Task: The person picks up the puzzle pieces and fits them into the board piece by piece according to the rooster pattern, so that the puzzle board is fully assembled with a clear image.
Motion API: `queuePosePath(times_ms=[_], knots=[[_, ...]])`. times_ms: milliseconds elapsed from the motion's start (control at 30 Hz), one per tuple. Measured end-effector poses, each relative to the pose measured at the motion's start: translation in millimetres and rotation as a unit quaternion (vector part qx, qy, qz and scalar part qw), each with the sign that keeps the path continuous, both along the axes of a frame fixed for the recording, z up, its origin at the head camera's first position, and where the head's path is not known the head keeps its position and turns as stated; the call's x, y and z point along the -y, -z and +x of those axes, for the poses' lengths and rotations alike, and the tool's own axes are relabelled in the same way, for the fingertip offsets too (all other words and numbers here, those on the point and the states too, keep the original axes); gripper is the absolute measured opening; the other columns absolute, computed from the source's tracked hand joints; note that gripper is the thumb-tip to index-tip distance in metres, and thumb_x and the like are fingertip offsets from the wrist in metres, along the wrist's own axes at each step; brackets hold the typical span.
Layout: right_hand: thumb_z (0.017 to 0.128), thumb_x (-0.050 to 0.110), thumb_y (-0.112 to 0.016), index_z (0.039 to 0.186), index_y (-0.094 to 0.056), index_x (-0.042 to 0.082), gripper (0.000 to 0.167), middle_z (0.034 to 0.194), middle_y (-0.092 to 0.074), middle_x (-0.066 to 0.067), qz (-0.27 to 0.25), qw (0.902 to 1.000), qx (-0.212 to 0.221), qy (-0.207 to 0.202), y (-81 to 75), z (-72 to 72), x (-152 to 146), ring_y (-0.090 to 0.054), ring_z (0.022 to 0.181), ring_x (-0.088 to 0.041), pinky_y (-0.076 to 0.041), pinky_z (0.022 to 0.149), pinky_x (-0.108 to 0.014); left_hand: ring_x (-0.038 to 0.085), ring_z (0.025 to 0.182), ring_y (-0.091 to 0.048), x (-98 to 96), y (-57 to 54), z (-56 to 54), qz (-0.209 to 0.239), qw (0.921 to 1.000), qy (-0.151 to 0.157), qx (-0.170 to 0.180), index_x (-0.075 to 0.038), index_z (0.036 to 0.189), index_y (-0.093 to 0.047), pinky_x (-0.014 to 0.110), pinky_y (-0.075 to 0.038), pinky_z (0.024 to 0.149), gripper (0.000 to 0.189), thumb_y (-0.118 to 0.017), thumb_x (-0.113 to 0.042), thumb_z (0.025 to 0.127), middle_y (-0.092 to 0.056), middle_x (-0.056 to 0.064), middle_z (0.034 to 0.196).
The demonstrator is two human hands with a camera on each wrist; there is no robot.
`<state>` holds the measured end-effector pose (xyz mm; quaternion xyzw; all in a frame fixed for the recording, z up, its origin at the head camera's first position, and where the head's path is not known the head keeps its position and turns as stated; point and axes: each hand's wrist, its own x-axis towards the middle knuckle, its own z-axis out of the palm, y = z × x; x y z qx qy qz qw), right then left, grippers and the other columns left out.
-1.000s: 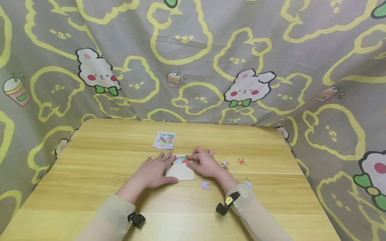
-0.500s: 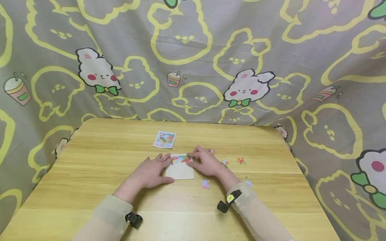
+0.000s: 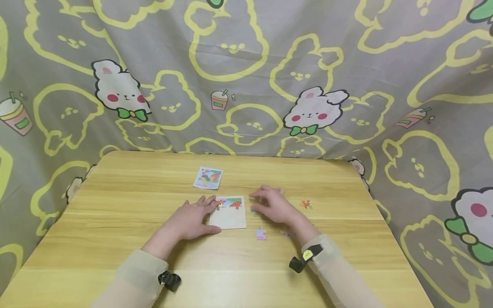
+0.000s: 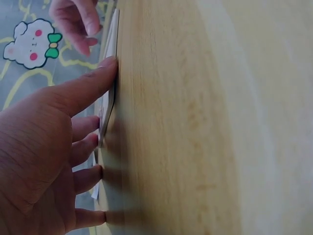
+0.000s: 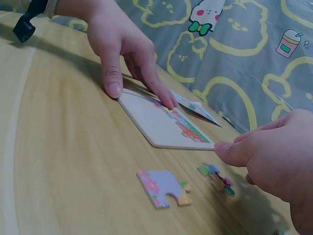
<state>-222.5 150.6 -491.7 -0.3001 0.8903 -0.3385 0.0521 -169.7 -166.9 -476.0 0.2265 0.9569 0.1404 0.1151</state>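
A white puzzle board (image 3: 228, 220) lies flat on the table, with a strip of joined puzzle pieces (image 3: 233, 202) along its far edge. My left hand (image 3: 192, 220) rests at the board's left side, fingers spread; the thumb touches the near-left corner and a fingertip reaches the joined pieces, as the right wrist view shows. Just right of the board hovers my right hand (image 3: 275, 206), its fingers loosely bent with nothing visible between them. Under its thumb side lies a multicoloured puzzle piece (image 5: 216, 179). A lilac piece (image 3: 261, 234) lies nearer to me.
On the wooden table (image 3: 127, 201), a rooster picture card (image 3: 208, 178) lies behind the board. An orange piece (image 3: 306, 204) sits right of my right hand, and a purple piece (image 3: 286, 233) is partly hidden by my right forearm. A patterned curtain (image 3: 246, 77) hangs beyond the table.
My right hand has let go of the board's far-right part and moved right, uncovering the right end of the joined strip. The left hand has shifted slightly left and stays on the board.
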Motion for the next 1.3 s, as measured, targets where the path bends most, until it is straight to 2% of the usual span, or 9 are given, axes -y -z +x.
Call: queuePosePath(times_ms=[167,267,433,600,767,867,1067,1300], knots=[[0.094,0.034,-0.082,0.137,-0.069,0.011,0.050,0.123,-0.065,0.000,0.029,0.9995,0.007,0.013,-1.3,8.7,-9.5,-0.060,0.114,-0.022,-0.025,0.103,-0.049,0.040,0.154,-0.032,-0.3,-0.1,-0.1,0.000,1.0000,-0.002,0.002,-0.012,0.162,-0.046,0.077,-0.026,0.114,0.093,-0.071,-0.068,0.091,-0.034,0.005,0.171],[0.092,0.036,-0.084,0.133,-0.069,0.010,0.051,0.124,-0.065,0.001,0.044,0.9989,0.003,0.017,-1.4,12.5,-14.0,-0.060,0.119,-0.023,-0.023,0.102,-0.049,0.041,0.154,-0.032,-0.6,-1.0,0.6,0.001,1.0000,-0.001,0.002,-0.012,0.161,-0.047,0.078,-0.026,0.114,0.092,-0.072,-0.067,0.092,-0.034,0.006,0.170],[0.093,0.034,-0.084,0.121,-0.072,0.014,0.036,0.116,-0.064,0.007,0.053,0.9984,-0.001,0.021,1.3,14.9,-19.1,-0.060,0.110,-0.018,-0.022,0.095,-0.046,0.040,0.155,-0.030,-1.3,-1.9,1.3,0.000,0.9999,-0.003,0.010,-0.013,0.161,-0.047,0.078,-0.025,0.114,0.091,-0.073,-0.065,0.092,-0.033,0.005,0.171],[0.094,0.030,-0.083,0.113,-0.071,0.017,0.026,0.112,-0.061,0.008,0.049,0.9985,0.014,0.017,2.6,16.3,-20.2,-0.058,0.107,-0.016,-0.021,0.096,-0.047,0.039,0.155,-0.030,-1.8,-1.3,1.6,0.003,0.9999,-0.004,0.011,-0.013,0.162,-0.047,0.078,-0.025,0.114,0.091,-0.073,-0.065,0.091,-0.033,0.005,0.171],[0.095,0.027,-0.083,0.110,-0.066,0.019,0.024,0.090,-0.061,0.009,0.023,0.9991,0.031,0.019,4.6,17.3,-20.6,-0.055,0.082,-0.015,-0.021,0.094,-0.049,0.041,0.155,-0.031,-1.7,-0.5,0.6,0.003,1.0000,-0.002,0.007,-0.012,0.162,-0.046,0.078,-0.025,0.114,0.092,-0.073,-0.065,0.092,-0.033,0.006,0.171],[0.096,0.026,-0.082,0.113,-0.069,0.020,0.022,0.080,-0.061,0.011,0.015,0.9996,0.019,0.015,6.5,18.0,-20.6,-0.053,0.073,-0.013,-0.023,0.091,-0.047,0.041,0.154,-0.031,-1.2,-1.2,0.5,0.004,1.0000,-0.003,0.004,-0.011,0.161,-0.047,0.078,-0.025,0.114,0.092,-0.073,-0.065,0.092,-0.033,0.007,0.171],[0.098,0.026,-0.080,0.123,-0.076,0.015,0.028,0.092,-0.064,0.018,0.026,0.9994,-0.022,0.004,8.1,21.9,-20.7,-0.054,0.078,-0.007,-0.023,0.086,-0.044,0.042,0.154,-0.032,-1.1,-1.4,1.1,0.008,1.0000,-0.004,0.004,-0.011,0.161,-0.047,0.078,-0.025,0.114,0.093,-0.073,-0.066,0.091,-0.035,0.008,0.170],[0.099,0.027,-0.078,0.132,-0.074,0.009,0.037,0.101,-0.062,0.013,0.045,0.9985,-0.030,-0.015,5.6,25.0,-20.0,-0.052,0.082,-0.010,-0.022,0.084,-0.043,0.040,0.155,-0.031,-1.0,0.5,-0.5,0.004,1.0000,-0.004,0.005,-0.012,0.162,-0.046,0.077,-0.024,0.114,0.093,-0.072,-0.067,0.091,-0.033,0.006,0.171]])
